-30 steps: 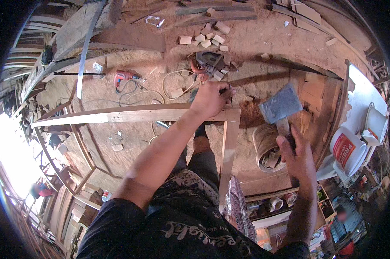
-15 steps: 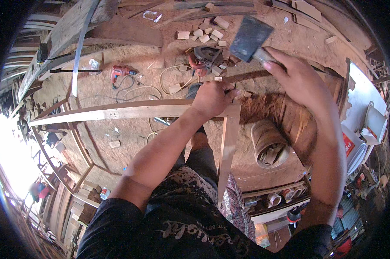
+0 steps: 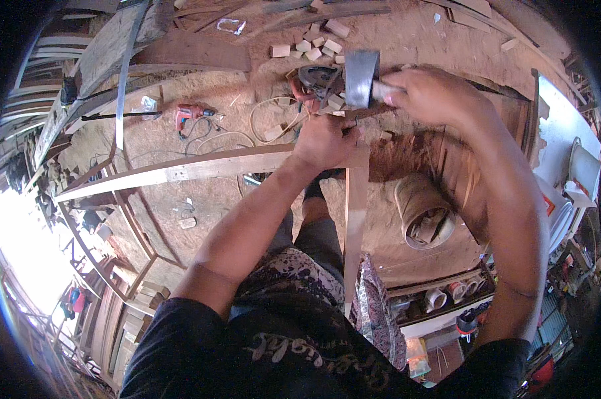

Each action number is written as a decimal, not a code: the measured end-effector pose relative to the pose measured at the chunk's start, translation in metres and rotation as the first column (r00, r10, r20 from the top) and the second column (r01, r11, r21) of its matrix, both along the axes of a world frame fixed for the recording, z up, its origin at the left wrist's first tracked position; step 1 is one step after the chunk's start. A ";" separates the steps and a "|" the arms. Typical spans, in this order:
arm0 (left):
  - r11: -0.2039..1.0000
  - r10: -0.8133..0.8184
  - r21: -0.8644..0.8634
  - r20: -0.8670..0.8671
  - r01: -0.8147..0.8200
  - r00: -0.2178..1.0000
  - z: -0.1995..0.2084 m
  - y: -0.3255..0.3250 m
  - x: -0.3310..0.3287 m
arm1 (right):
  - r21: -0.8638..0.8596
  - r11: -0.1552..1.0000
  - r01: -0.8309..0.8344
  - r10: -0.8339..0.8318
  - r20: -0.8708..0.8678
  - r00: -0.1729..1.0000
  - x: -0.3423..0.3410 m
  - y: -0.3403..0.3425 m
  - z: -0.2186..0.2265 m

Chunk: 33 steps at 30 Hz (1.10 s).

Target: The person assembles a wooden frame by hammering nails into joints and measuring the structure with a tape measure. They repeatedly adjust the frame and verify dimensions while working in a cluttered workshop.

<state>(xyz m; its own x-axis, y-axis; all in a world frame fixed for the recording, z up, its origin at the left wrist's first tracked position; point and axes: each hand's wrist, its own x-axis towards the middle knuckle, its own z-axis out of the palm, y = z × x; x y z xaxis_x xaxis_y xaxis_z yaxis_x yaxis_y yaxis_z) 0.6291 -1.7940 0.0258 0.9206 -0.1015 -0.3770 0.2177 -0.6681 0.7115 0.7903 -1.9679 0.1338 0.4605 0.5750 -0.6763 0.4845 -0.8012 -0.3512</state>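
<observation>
My right hand (image 3: 423, 93) is closed round the pale handle of a hatchet (image 3: 361, 76) with a broad, dark metal head. The hatchet is raised just above and to the right of my left hand (image 3: 325, 141). My left hand rests at the top right corner of a wooden frame (image 3: 214, 165), its fingers pinched together. Whatever lies between those fingers is too small or hidden to name. A long rail of the frame runs left from this corner, and a wooden leg (image 3: 356, 219) comes down from it towards my body.
A circular saw (image 3: 319, 81) lies on the dirt floor beyond my left hand, beside scattered wood offcuts (image 3: 307, 46). Further left are a red drill (image 3: 189, 116) and loose cords. A bucket (image 3: 407, 209) with scraps inside stands right of the leg.
My right hand has swung the hatchet left and down, closer to my left hand, and its head has turned. My left hand stays at the frame's corner. The view has shifted slightly.
</observation>
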 end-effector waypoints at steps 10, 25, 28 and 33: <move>0.991 -0.115 0.059 -0.107 0.122 0.988 0.012 0.002 0.006 | 0.118 0.953 0.278 -0.297 0.204 0.933 -0.046 -0.057 -0.044; 0.984 -0.021 0.174 0.002 0.020 1.000 0.061 -0.024 -0.109 | 0.032 -0.242 0.970 -0.616 -0.778 -0.128 -0.325 -0.066 -0.103; 0.911 0.372 -0.005 -0.426 -0.413 0.825 0.046 -0.068 -0.130 | 0.047 -0.254 0.966 -0.676 -0.723 -0.142 -0.338 -0.065 -0.084; 0.763 0.547 -0.193 -0.316 -0.617 0.775 -0.006 -0.114 -0.110 | 0.015 -0.264 0.964 -0.733 -0.653 -0.190 -0.359 -0.071 -0.082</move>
